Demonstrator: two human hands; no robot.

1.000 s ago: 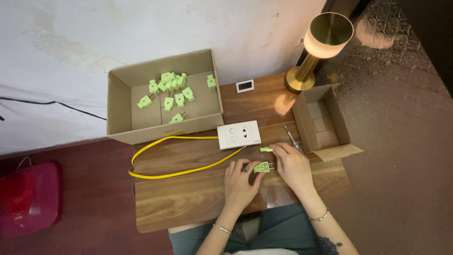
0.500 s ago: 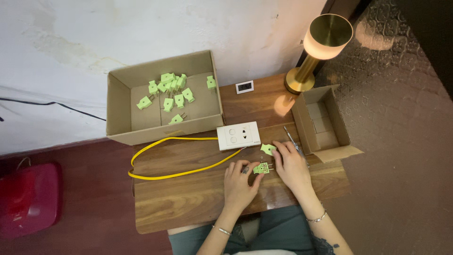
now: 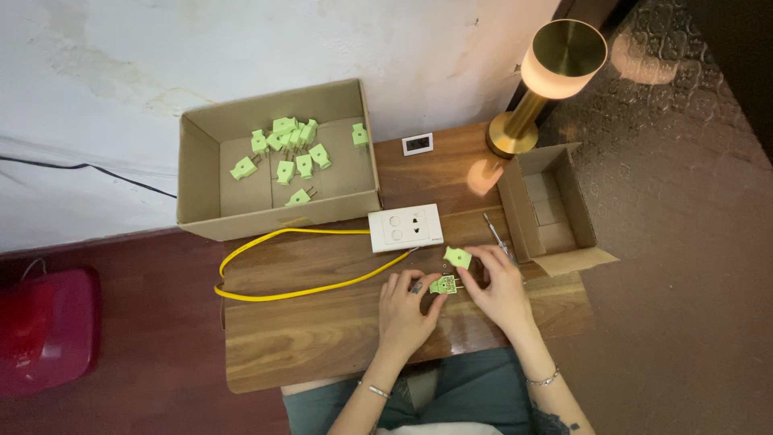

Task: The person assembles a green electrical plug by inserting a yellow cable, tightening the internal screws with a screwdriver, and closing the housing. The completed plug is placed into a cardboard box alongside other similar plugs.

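On a narrow wooden table (image 3: 322, 330), my left hand (image 3: 405, 310) pinches an opened green plug base (image 3: 444, 284) where the yellow cable's (image 3: 298, 291) end reaches it. My right hand (image 3: 502, 283) holds a separate green plug cover (image 3: 458, 258) just above that base. A white wall socket plate (image 3: 406, 228) lies right behind both hands. A thin screwdriver (image 3: 495, 234) rests on the wood beside my right hand.
A large cardboard box (image 3: 201, 173) with several green plugs (image 3: 290, 149) stands at the back left. A smaller open cardboard box (image 3: 547, 209) sits at the right, a lit brass lamp (image 3: 547, 80) behind it. A small white device (image 3: 417, 144) lies near the wall. A red object (image 3: 44, 330) is on the floor.
My right hand has lifted the green cover off the table and brought it closer above the plug base. My left hand stayed in place on the base.
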